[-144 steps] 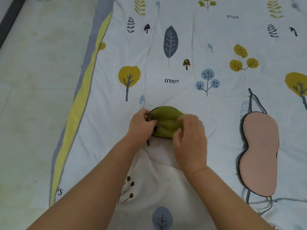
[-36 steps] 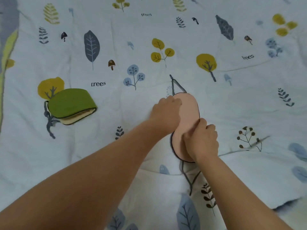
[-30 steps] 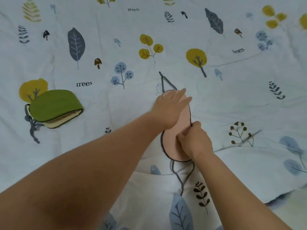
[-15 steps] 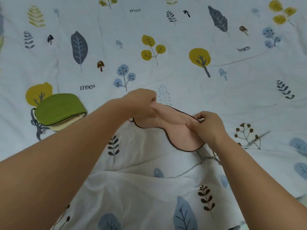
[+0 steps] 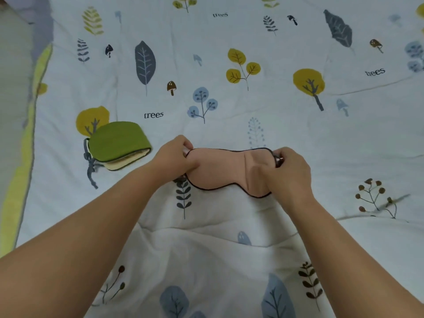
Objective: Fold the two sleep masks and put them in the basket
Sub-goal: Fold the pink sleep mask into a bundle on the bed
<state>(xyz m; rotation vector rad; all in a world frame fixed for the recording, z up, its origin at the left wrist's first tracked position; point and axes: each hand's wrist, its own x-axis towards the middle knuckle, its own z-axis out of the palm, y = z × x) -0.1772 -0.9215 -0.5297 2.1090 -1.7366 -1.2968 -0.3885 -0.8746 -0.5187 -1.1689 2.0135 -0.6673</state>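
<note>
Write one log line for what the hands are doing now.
left hand: holds pink mask | right hand: holds other end | green mask: folded, on quilt

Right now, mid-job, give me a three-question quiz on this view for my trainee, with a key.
1. True or false: the green sleep mask already lies folded on the quilt.
2. How is the pink sleep mask held? A) by the left hand alone B) one hand at each end C) by neither hand
3. Fill in: the green sleep mask lies to the ____ of the left hand.

Key
1. True; its cream inner layer shows at the open edge.
2. B; the left hand grips one end, the right hand the other.
3. Left.
</note>
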